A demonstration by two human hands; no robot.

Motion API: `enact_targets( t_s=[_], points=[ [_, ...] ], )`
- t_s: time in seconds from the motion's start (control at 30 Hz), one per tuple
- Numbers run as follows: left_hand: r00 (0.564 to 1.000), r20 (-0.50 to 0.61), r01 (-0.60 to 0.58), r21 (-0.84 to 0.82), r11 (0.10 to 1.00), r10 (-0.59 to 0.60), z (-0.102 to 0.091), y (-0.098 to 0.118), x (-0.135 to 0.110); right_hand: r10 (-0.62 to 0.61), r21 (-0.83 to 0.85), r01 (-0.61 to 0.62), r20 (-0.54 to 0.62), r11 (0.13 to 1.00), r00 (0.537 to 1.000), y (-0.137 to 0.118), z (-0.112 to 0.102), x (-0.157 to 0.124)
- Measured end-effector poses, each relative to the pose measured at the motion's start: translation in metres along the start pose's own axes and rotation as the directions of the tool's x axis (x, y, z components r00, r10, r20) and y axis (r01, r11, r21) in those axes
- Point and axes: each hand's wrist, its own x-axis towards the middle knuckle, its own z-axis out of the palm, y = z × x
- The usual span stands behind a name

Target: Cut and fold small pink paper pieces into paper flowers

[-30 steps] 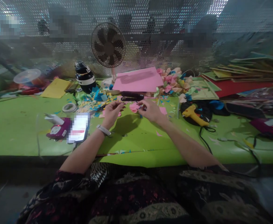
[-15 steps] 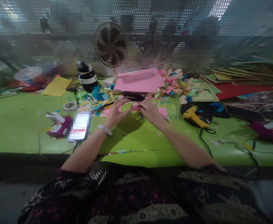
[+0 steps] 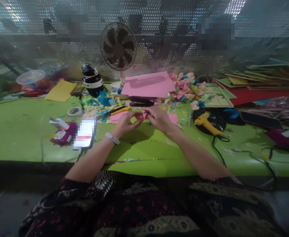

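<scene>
Mid-frame, right hand point(image 3: 161, 119) is pinching pink paper point(image 3: 144, 115) while left hand point(image 3: 127, 125) is curling close, its grip unclear, light fingertip pressure probably best sparing the paper creases.

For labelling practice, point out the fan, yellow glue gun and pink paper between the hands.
Fan point(image 3: 119, 50), head view: central hub.
Yellow glue gun point(image 3: 206, 121), head view: body.
Pink paper point(image 3: 144, 116), head view: visible middle.

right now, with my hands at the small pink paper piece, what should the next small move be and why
Probably a gentle pinch on the small pink paper piece with the left hand: the right hand appears to hold it, and the left is right beside it, though whether it touches is unclear.
</scene>
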Motion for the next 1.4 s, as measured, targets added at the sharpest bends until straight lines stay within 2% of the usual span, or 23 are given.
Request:
enact_targets(
  t_s=[0.17,0.47,0.83,1.4],
  points=[
    [0.998,0.014,0.064,-0.062,0.996,-0.064,0.0007,0.0005,-0.0012,0.032,0.063,-0.035,0.043,0.997,0.999,-0.0038,-0.0032,0.0003],
    [0.983,0.041,0.182,-0.041,0.982,-0.181,-0.0002,0.0032,-0.0017,-0.032,0.054,0.027,0.090,0.998,0.995,-0.0034,-0.0051,0.0002],
    [0.988,0.050,0.146,0.020,0.989,-0.147,-0.0001,0.0017,-0.0025,-0.071,0.037,0.067,0.112,0.997,0.991,-0.0001,-0.0002,-0.0016],
    [0.983,0.058,0.171,0.029,0.985,-0.173,-0.0008,0.0035,-0.0011,-0.103,0.046,0.098,0.122,0.994,0.987,0.0005,-0.0001,-0.0018]
  ],
)
